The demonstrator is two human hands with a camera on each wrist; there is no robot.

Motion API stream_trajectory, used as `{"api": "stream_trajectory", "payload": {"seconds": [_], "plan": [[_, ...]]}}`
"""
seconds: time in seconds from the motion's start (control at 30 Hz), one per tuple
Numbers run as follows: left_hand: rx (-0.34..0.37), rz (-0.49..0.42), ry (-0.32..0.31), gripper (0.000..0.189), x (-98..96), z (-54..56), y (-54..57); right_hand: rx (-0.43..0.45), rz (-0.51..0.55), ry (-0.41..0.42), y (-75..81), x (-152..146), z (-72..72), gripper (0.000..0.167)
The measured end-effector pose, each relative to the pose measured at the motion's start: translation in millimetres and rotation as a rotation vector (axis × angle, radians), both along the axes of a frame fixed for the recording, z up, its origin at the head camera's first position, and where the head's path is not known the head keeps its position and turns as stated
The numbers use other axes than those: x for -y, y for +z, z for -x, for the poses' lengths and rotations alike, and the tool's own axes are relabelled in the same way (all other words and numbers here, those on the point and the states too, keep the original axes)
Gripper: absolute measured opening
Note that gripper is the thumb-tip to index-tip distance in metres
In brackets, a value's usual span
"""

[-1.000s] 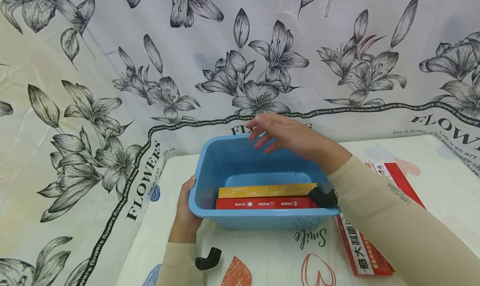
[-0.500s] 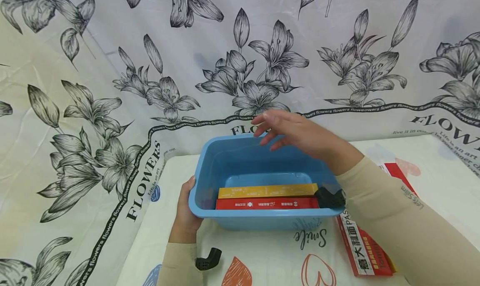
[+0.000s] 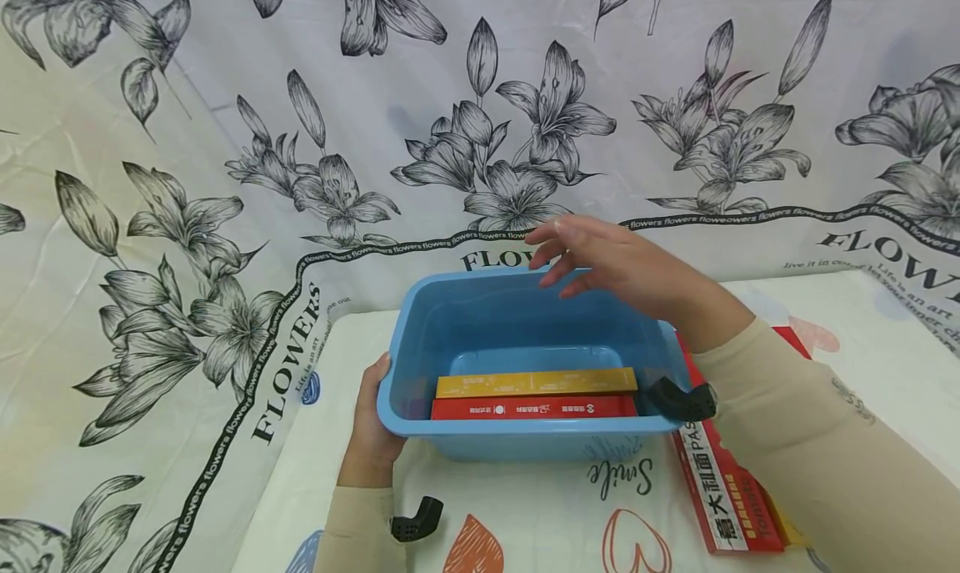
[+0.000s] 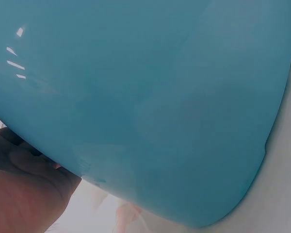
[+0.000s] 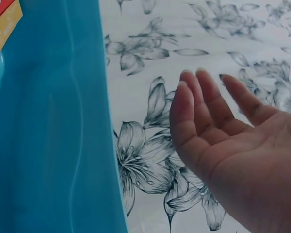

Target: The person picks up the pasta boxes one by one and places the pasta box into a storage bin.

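Note:
A blue plastic bin (image 3: 525,323) stands on the patterned cloth. Inside, along its near wall, a yellow box (image 3: 536,382) and a red box (image 3: 534,407) lie side by side. My left hand (image 3: 377,419) grips the bin's left side, thumb at the rim; its other fingers are largely hidden behind the bin, as the left wrist view also shows. Over the bin's far right rim hovers my right hand (image 3: 600,260), fingers loosely bent and holding nothing. In the right wrist view the right palm (image 5: 247,150) is apart from the bin wall.
To the right of the bin lie red pasta boxes (image 3: 723,481), partly hidden under my right forearm, with a yellow edge showing beside them. A flower-printed cloth (image 3: 525,123) rises behind the bin. Black wrist devices (image 3: 417,519) sit on both sleeves.
My right hand has drifted to the right and slightly up over the bin's far rim, its forearm shifting right too. The left hand and bin have stayed in place.

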State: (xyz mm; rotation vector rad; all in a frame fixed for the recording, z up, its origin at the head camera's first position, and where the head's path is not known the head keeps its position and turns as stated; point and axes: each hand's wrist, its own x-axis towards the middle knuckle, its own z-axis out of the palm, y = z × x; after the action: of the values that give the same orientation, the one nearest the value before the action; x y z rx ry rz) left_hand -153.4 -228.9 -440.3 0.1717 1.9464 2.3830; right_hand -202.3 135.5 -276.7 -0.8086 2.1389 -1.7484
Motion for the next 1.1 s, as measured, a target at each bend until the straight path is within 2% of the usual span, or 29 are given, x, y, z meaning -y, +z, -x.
{"api": "stream_trajectory", "payload": {"seconds": [0.47, 0.73, 0.93, 1.1], "plan": [[0.008, -0.005, 0.001, 0.077, 3.6, -3.5, -1.1, -0.045, 0.001, -0.024, -1.2, -26, -18.5, 0.055], [0.008, 0.005, -0.018, 0.077, 7.0, -2.6, 1.1, -0.101, -0.025, -0.062, -0.9, -42, -31.0, 0.053], [0.014, -0.009, -0.022, 0.078, 6.4, -2.4, -0.2, -0.117, -0.083, -0.116, -7.9, -53, -36.2, 0.052], [0.031, -0.004, -0.015, 0.080, 4.5, -4.4, 0.5, -0.136, -0.091, -0.138, -12.9, -63, -41.6, 0.050]]}}
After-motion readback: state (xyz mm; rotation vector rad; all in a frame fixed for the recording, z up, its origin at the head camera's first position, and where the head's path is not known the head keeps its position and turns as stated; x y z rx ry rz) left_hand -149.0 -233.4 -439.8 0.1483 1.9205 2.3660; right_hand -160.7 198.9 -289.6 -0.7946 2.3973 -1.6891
